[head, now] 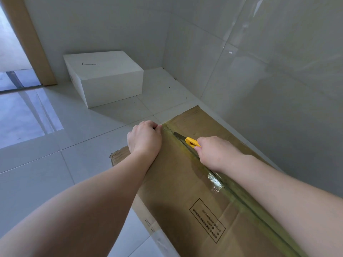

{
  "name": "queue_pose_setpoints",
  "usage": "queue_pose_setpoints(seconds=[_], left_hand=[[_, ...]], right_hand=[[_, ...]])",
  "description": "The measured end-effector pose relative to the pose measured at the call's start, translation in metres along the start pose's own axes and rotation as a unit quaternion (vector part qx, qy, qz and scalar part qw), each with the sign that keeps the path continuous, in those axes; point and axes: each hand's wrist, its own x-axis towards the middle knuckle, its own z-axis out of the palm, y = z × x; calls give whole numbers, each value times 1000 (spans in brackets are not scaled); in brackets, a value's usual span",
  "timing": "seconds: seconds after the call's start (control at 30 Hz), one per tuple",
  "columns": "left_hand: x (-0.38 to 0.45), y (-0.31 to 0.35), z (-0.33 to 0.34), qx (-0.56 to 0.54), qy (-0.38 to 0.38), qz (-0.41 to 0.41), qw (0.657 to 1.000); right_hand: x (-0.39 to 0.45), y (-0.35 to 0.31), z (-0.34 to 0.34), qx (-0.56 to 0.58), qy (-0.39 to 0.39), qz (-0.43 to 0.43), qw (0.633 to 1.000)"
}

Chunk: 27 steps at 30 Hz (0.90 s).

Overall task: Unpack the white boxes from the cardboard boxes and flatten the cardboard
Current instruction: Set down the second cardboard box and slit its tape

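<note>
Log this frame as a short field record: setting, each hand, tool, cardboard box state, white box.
setting: tiled floor by a tiled wall corner
left hand: curled over the far edge of the cardboard box
right hand: grips the yellow utility knife
tool: blade laid along the tape seam on the box top
cardboard box: flaps not yet opened
white box: on the floor by the wall, apart from the cardboard

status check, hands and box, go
Right hand grips yellow utility knife, blade on the tape seam. Left hand curled over far edge of brown cardboard box. Box top not yet open. Nothing blocking.
</note>
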Motion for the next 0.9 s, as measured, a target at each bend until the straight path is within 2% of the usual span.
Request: queue_pose_setpoints(seconds=[0.67, 0.73, 0.8, 0.87, 0.9], left_hand=[[-4, -2, 1, 37, 30, 36, 998], [-8, 0, 2, 59, 31, 87, 994], [-12, 2, 5, 91, 10, 213, 973], [-17, 4, 9, 119, -57, 326, 936], [-18, 5, 11, 130, -95, 355, 921]], right_hand=[[-36, 20, 6, -10, -30, 16, 999], [-41, 23, 7, -8, -32, 18, 999], [-45, 25, 8, -3, -31, 20, 999], [-49, 27, 9, 1, -30, 23, 999], [-51, 28, 9, 2, -30, 24, 999]])
